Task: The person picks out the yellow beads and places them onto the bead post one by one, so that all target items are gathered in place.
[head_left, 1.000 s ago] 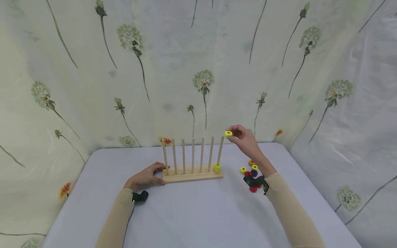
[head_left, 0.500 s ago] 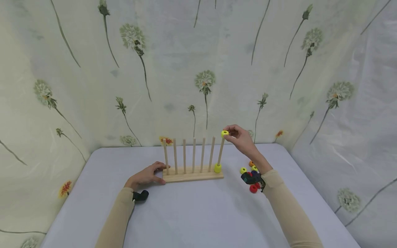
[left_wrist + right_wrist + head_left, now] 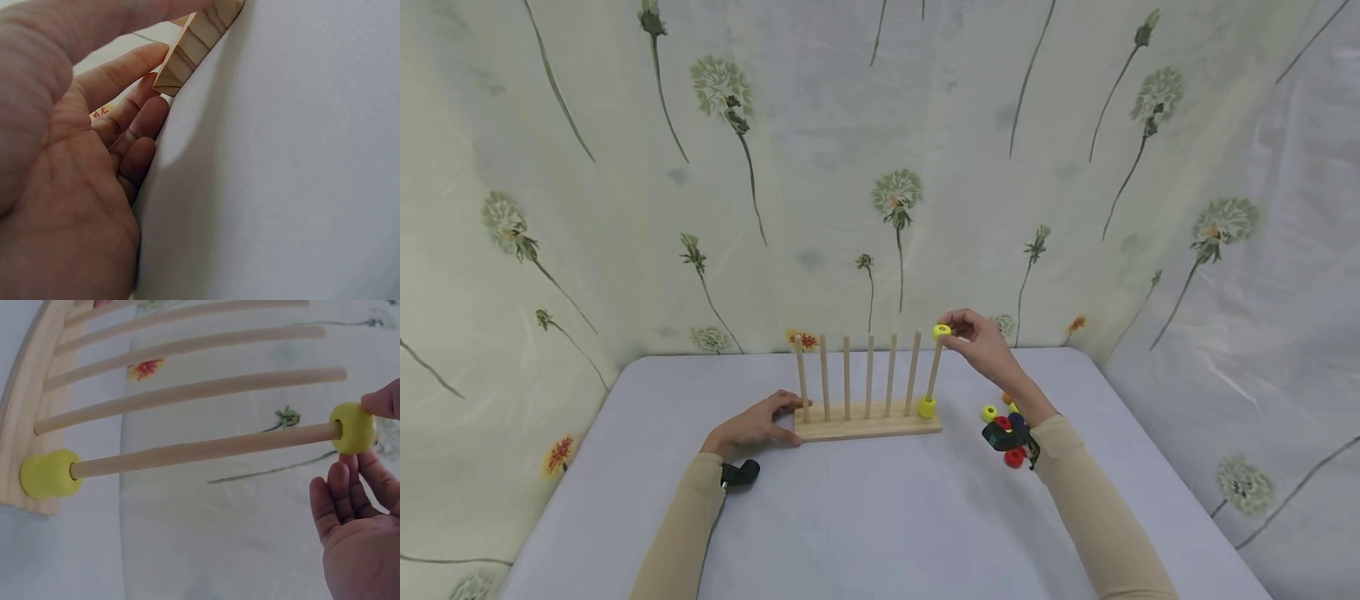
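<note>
A wooden peg rack [image 3: 865, 430] with a row of upright pegs stands on the table. My left hand [image 3: 752, 427] holds the left end of its base, thumb at the front and fingers behind; the left wrist view shows the base's end grain [image 3: 190, 53] beside those fingers. Between thumb and fingers my right hand [image 3: 991, 350] pinches a yellow bead [image 3: 355, 428], its hole fitted over the top of the rightmost peg [image 3: 212, 449]. Yellow beads [image 3: 51, 474], stacked, sit at the foot of that same peg. The other pegs carry no beads.
Several loose beads lie right of the rack, among them a yellow bead [image 3: 989, 413] and a red bead [image 3: 1015, 458], partly hidden by the right wrist camera [image 3: 1004, 437]. A flower-printed curtain [image 3: 805, 167] hangs behind the white table [image 3: 865, 525].
My right hand has moved left with the yellow bead, then slightly down, bringing it from beside the rightmost peg onto its tip. The left hand stays on the base.
</note>
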A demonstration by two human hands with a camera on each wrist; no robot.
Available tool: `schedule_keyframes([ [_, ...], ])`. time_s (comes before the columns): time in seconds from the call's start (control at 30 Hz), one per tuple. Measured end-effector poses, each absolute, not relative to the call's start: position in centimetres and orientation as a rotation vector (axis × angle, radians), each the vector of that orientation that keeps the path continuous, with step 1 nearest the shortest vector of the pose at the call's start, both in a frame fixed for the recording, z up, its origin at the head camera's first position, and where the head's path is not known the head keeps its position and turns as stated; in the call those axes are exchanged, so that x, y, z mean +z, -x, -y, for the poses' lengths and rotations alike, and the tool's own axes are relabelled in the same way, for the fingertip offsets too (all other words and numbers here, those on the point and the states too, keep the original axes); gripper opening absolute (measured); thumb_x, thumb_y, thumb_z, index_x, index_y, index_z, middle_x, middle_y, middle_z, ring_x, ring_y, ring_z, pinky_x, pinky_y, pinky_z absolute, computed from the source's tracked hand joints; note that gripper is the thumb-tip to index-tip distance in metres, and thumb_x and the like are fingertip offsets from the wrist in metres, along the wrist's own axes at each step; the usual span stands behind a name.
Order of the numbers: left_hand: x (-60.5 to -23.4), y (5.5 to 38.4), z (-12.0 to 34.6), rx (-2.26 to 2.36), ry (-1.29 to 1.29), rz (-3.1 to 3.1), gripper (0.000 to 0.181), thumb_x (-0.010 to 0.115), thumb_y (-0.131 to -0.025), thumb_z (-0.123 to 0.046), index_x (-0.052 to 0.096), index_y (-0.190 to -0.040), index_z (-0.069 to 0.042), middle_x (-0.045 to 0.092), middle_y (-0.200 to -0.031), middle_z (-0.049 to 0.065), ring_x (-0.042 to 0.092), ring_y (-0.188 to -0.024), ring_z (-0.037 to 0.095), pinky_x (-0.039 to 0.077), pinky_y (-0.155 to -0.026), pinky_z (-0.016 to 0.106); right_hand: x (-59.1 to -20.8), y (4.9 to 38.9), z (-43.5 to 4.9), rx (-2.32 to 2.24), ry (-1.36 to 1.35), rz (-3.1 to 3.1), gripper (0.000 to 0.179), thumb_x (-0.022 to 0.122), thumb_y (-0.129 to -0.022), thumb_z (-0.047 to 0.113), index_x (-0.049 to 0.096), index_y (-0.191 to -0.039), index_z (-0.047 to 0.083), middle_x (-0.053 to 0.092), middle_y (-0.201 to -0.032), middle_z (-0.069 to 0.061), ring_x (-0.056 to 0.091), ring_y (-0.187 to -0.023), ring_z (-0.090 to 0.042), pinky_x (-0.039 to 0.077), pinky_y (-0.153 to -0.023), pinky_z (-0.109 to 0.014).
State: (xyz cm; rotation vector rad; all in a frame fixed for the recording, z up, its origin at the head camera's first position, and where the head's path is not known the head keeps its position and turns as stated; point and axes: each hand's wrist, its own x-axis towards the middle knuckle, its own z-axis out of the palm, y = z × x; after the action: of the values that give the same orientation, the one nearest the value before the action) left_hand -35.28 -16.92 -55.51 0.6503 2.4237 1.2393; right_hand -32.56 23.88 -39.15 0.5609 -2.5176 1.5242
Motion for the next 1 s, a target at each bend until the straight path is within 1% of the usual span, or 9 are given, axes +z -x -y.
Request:
schedule_keyframes([
  [0.1, -55.6, 35.5, 16.9, 1.24, -0.646, -2.417, 0.079, 0.087, -0.067, -0.036, 0.054, -0.136, -0.016, 0.044, -0.137, 0.005, 0.037, -0.133, 0.028, 0.025, -0.113, 0.052, -38.6, 31.6, -23.6, 1.473, -0.568, 2.534, 0.031, 0.063, -0.094, 0.013, 0.056, -0.119, -0.005, 0.057, -0.111, -0.015, 0.055, -0.096, -0.016, 0.046, -0.078, -0.016],
  [0.23, -55.6, 35.6, 16.9, 1.225, -0.659, -2.418, 0.08, 0.087, -0.068, -0.037, 0.053, -0.137, -0.015, 0.044, -0.137, 0.006, 0.037, -0.133, 0.029, 0.025, -0.113, 0.052, -39.1, 31.8, -24.1, 1.447, -0.585, 2.539, 0.031, 0.061, -0.095, 0.012, 0.056, -0.12, -0.006, 0.057, -0.11, -0.016, 0.056, -0.096, -0.017, 0.047, -0.078, -0.016],
  [0.4, -55.6, 35.4, 16.8, 1.223, -0.651, -2.419, 0.079, 0.086, -0.069, -0.035, 0.052, -0.138, -0.014, 0.043, -0.138, 0.007, 0.037, -0.133, 0.03, 0.025, -0.112, 0.054, -40.7, 33.2, -25.7, 1.472, -0.542, 2.565, 0.035, 0.063, -0.095, 0.024, 0.056, -0.122, 0.003, 0.057, -0.117, -0.013, 0.056, -0.099, -0.013, 0.047, -0.079, -0.016],
  [0.53, -55.7, 35.2, 16.6, 1.23, -0.644, -2.416, 0.078, 0.086, -0.07, -0.034, 0.052, -0.137, -0.014, 0.042, -0.139, 0.008, 0.037, -0.134, 0.031, 0.025, -0.112, 0.054, -41.0, 33.1, -27.9, 1.485, -0.492, 2.547, 0.039, 0.064, -0.094, 0.029, 0.055, -0.121, 0.003, 0.056, -0.119, -0.01, 0.056, -0.1, -0.009, 0.047, -0.08, -0.013],
  [0.63, -55.9, 35.1, 16.6, 1.232, -0.629, -2.411, 0.077, 0.087, -0.069, -0.035, 0.053, -0.136, -0.016, 0.043, -0.139, 0.006, 0.036, -0.134, 0.03, 0.025, -0.113, 0.053, -41.5, 32.8, -30.3, 1.503, -0.464, 2.51, 0.037, 0.063, -0.094, 0.027, 0.055, -0.12, 0.001, 0.057, -0.115, -0.004, 0.057, -0.099, -0.006, 0.047, -0.081, -0.011],
  [0.7, -56.0, 35.1, 16.6, 1.236, -0.627, -2.409, 0.076, 0.087, -0.069, -0.035, 0.054, -0.135, -0.017, 0.043, -0.139, 0.005, 0.036, -0.135, 0.029, 0.025, -0.113, 0.053, -42.0, 32.6, -32.2, 1.504, -0.421, 2.509, 0.035, 0.062, -0.095, 0.028, 0.054, -0.118, 0.003, 0.056, -0.112, 0.001, 0.056, -0.1, -0.003, 0.047, -0.082, -0.01],
  [0.77, -55.9, 35.1, 16.7, 1.243, -0.634, -2.413, 0.075, 0.087, -0.069, -0.034, 0.054, -0.135, -0.017, 0.043, -0.138, 0.006, 0.037, -0.134, 0.03, 0.025, -0.112, 0.053, -42.6, 32.5, -34.0, 1.483, -0.376, 2.519, 0.035, 0.062, -0.095, 0.029, 0.053, -0.118, 0.003, 0.055, -0.11, 0.003, 0.056, -0.099, -0.001, 0.046, -0.083, -0.008],
  [0.9, -55.7, 35.1, 16.9, 1.245, -0.649, -2.423, 0.075, 0.086, -0.07, -0.033, 0.054, -0.135, -0.016, 0.043, -0.138, 0.007, 0.037, -0.133, 0.031, 0.026, -0.112, 0.054, -44.0, 32.3, -37.0, 1.411, -0.244, 2.576, 0.042, 0.06, -0.095, 0.034, 0.051, -0.121, 0.002, 0.054, -0.111, -0.001, 0.053, -0.099, -0.002, 0.044, -0.082, -0.007],
  [1.0, -55.7, 35.2, 16.9, 1.239, -0.643, -2.429, 0.074, 0.086, -0.07, -0.034, 0.054, -0.135, -0.018, 0.043, -0.138, 0.005, 0.037, -0.132, 0.029, 0.026, -0.111, 0.054, -45.2, 32.3, -38.6, 1.358, -0.157, 2.631, 0.045, 0.06, -0.096, 0.035, 0.05, -0.124, 0.001, 0.054, -0.115, -0.007, 0.053, -0.099, -0.006, 0.045, -0.082, -0.009],
])
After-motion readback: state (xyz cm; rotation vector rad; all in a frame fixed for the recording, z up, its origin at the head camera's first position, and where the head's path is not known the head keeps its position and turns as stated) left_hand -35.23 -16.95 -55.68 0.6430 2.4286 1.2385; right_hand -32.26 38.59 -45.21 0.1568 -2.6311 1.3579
